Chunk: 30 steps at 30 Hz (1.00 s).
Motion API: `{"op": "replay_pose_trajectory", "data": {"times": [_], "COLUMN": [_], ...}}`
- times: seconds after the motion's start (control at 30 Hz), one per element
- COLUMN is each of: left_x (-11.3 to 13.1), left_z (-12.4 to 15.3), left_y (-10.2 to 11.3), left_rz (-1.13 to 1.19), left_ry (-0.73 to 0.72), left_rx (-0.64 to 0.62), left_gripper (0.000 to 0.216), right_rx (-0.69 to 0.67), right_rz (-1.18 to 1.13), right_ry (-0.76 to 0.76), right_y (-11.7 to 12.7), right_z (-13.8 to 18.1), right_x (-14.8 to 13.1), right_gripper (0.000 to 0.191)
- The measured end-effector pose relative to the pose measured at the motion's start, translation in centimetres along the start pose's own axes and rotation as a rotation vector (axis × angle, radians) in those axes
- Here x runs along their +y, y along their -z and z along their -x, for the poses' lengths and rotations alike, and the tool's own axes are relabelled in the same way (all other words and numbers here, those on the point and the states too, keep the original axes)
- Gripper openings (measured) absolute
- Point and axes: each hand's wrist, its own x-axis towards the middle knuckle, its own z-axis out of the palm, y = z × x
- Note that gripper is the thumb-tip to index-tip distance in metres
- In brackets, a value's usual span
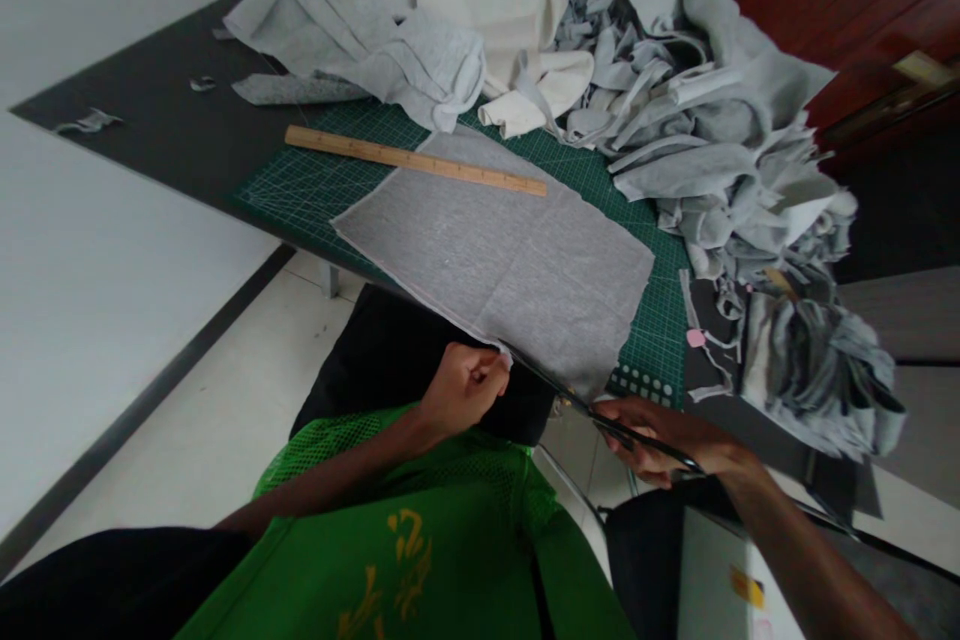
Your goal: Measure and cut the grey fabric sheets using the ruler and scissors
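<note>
Grey, thin-looking rectangular knit cloth lies flat over the green gridded cutting mat on the dark grey tabletop, in the head view. The left hand is closed in a pinch on its near edge; the right hand curls round the handles of long black metal scissors — blade spread unclear. The cloth should prove light and limp — best gripped at an edge and kept taut.

The left hand curls in a pinching fist, its forearm slanting in from lower left, while the right hand, fingers bent, extends from a forearm angled up from lower right.
</note>
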Motion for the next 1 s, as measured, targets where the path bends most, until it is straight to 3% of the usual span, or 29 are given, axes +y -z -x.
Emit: {"op": "replay_pose_trajectory", "data": {"times": [0.2,0.6,1.0], "left_x": [0.0,0.3,0.3], "left_z": [0.1,0.1,0.3], "left_y": [-0.3,-0.7,-0.8], "left_rz": [0.035,0.172,0.229], "left_ry": [0.029,0.137,0.135], "left_rx": [-0.023,-0.127,-0.142], "left_gripper": [0.038,0.029,0.026], "right_rx": [-0.042,-0.095,-0.082], "right_rz": [0.037,0.008,-0.020], "right_ry": [0.015,0.072,0.035], "right_y": [0.0,0.0,-0.6], "right_z": [-0.9,-2.6,-3.1], "right_x": [-0.7,-0.5,-1.2], "right_gripper": [0.069,0.066,0.067]}}
